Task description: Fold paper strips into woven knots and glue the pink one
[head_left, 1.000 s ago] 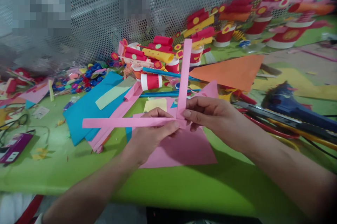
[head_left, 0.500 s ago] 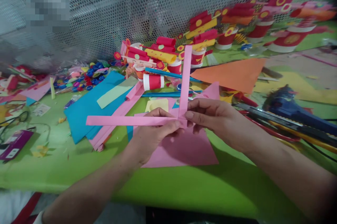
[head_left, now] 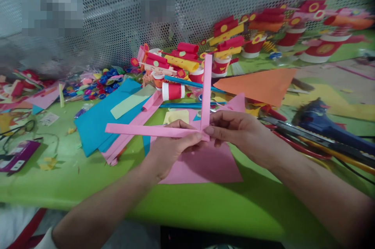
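Two pink paper strips meet at a right-angled corner between my hands. One pink paper strip (head_left: 140, 130) runs out to the left, and my left hand (head_left: 178, 143) pinches it near the corner. The other pink strip (head_left: 206, 89) points away from me, its near end between the thumb and fingers of my right hand (head_left: 234, 126). Both thumbs lie on top, close together; the fingers underneath are partly hidden. Below my hands a larger pink paper sheet (head_left: 205, 169) lies on the green table (head_left: 125, 198).
Blue paper (head_left: 90, 128), pink offcuts and a tipped red-and-white paper cup (head_left: 173, 91) lie beyond my hands. Several decorated cup figures stand along the perforated metal panel (head_left: 117, 18). At right are an orange sheet (head_left: 258, 85), a cutter knife (head_left: 316, 139) and a dark blue glue gun (head_left: 328, 120).
The left-pointing strip has tilted, its free end now higher and a little closer to my hands. Both hands keep their pinch at the corner. The view has shifted slightly.
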Demonstrator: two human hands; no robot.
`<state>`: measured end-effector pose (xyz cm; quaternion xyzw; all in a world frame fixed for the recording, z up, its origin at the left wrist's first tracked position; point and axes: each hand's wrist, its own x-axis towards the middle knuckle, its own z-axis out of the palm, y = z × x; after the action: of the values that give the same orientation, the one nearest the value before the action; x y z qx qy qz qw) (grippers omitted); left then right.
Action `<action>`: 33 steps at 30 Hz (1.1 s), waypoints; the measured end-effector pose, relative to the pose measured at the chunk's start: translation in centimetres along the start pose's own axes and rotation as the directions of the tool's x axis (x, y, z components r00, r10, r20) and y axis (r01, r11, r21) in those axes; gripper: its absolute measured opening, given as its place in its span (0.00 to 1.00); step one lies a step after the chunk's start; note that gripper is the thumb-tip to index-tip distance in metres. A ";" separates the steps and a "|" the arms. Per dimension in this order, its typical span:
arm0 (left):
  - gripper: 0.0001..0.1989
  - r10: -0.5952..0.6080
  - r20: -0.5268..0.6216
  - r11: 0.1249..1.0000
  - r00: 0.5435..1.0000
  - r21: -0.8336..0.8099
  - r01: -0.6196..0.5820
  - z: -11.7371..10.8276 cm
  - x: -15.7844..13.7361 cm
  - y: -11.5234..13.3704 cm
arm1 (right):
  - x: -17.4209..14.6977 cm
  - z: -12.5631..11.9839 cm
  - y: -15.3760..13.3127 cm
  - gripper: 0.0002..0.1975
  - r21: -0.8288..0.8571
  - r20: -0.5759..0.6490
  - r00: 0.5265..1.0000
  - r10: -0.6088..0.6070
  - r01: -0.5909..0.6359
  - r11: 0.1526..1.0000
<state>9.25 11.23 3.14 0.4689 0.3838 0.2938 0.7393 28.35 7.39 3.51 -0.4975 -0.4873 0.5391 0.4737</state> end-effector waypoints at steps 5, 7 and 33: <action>0.11 -0.030 0.051 0.989 0.998 -0.141 0.037 0.0 0.1 -0.2 | 0.1 0.0 -0.2 0.12 -0.014 -0.050 0.999 -0.005 0.004 1.000; 0.13 -0.030 0.049 0.991 0.998 -0.130 0.036 0.1 0.3 -0.3 | 0.1 0.0 -0.2 0.12 -0.023 -0.079 0.997 -0.009 0.007 1.000; 0.12 0.133 -0.002 0.985 0.991 0.108 -0.132 -0.2 0.8 -0.5 | 1.0 0.4 1.3 0.14 0.138 -0.044 0.998 -0.040 0.046 0.989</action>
<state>9.52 11.75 2.36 0.5311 0.3703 0.3233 0.6902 27.88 8.27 2.18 -0.4636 -0.4495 0.5511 0.5285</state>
